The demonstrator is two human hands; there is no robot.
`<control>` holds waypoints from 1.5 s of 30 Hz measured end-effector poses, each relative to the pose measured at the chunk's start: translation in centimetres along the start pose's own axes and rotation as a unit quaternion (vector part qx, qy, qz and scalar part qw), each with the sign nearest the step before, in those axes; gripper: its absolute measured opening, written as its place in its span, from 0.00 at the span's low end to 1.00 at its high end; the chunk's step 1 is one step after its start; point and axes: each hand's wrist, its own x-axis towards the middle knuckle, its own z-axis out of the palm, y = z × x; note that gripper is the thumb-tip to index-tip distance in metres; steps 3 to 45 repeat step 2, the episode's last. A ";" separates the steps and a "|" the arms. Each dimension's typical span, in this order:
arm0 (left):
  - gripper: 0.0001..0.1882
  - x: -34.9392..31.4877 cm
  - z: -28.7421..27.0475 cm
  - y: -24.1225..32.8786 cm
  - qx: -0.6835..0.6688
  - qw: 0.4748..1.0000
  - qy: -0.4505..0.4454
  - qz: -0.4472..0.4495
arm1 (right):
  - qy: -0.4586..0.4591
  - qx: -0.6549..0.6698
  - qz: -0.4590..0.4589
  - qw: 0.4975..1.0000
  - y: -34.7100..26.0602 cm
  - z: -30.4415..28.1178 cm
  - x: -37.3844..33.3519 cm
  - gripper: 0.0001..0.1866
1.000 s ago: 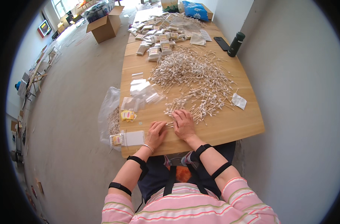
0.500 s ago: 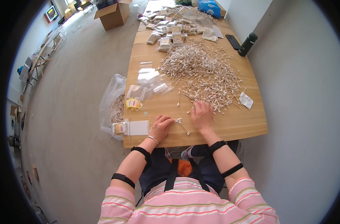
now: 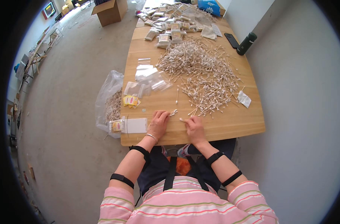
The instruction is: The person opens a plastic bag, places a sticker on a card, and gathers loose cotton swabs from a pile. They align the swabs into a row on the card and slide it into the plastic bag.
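Observation:
My left hand (image 3: pixel 159 123) is closed on a few cotton swabs (image 3: pixel 173 112), whose white tips stick out past my fingertips. To its right, my right hand (image 3: pixel 195 128) pinches one or more swabs, with a white tip (image 3: pixel 181 119) pointing toward the left hand. Both hands are low over the near part of the wooden table. Just beyond them spreads a large loose pile of cotton swabs (image 3: pixel 203 71). A single swab (image 3: pixel 177 96) lies apart, left of the pile.
Clear plastic bags (image 3: pixel 149 74) and yellow cards (image 3: pixel 130 100) lie left. A white card (image 3: pixel 136 125) and a filled swab pack (image 3: pixel 116 126) are at the left edge, beside a floor bag (image 3: pixel 109 100). Packed swabs (image 3: pixel 173 26), a phone (image 3: pixel 231 40) and bottle (image 3: pixel 247 43) sit farther back.
My right hand has drawn back from the pile toward me, holding a swab. My left hand has shifted slightly away from me, and the slanting swab beside it no longer shows there.

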 end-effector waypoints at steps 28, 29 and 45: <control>0.12 -0.2 -0.3 -0.1 -0.001 0.999 -0.040 0.010 | -0.032 0.022 -0.073 0.997 -0.9 1.5 0.2 0.07; 0.12 -0.2 -0.3 -0.1 -0.001 0.999 -0.040 0.010 | -0.032 0.022 -0.073 0.997 -0.9 1.5 0.2 0.07; 0.12 -0.2 -0.3 -0.1 -0.001 0.999 -0.040 0.010 | -0.032 0.022 -0.073 0.997 -0.9 1.5 0.2 0.07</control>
